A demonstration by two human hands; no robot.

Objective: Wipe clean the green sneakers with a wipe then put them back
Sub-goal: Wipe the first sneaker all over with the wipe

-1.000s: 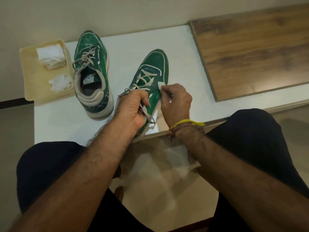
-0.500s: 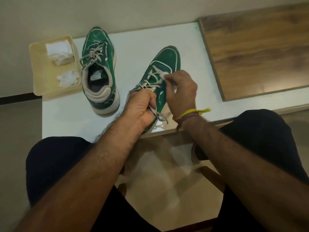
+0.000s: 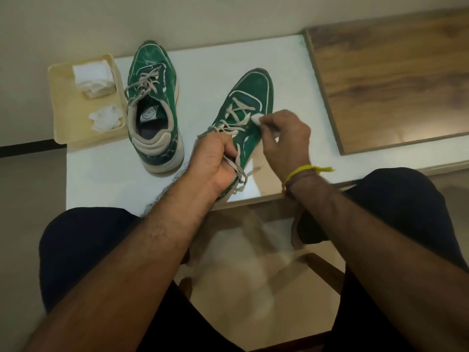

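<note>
Your left hand (image 3: 215, 161) has its grip curled tight round the heel end and loose laces of the nearer green sneaker (image 3: 247, 118), which lies toe-up at the centre of the frame on the white desk (image 3: 101, 179). Your right hand (image 3: 286, 143) pinches a small white wipe (image 3: 256, 119) between fingertips and thumb, pressed against that sneaker's side just beside the laces; a yellow thread band (image 3: 304, 171) circles that wrist.

At the upper left of the frame, a cream tray (image 3: 63, 110) sits at the desk's left edge, holding a folded white wipe stack (image 3: 92, 76) and a crumpled wipe (image 3: 106, 118). Just right of the tray stands the second green sneaker (image 3: 152, 97), upright on its sole, toe towards the wall. A wood-grain panel (image 3: 393, 80) covers the desk's upper right. Behind runs a plain pale wall (image 3: 177, 19), with a dark skirting strip (image 3: 25, 148) at the left. Your dark-clothed knees fill the lower frame over a pale floor (image 3: 241, 288).
</note>
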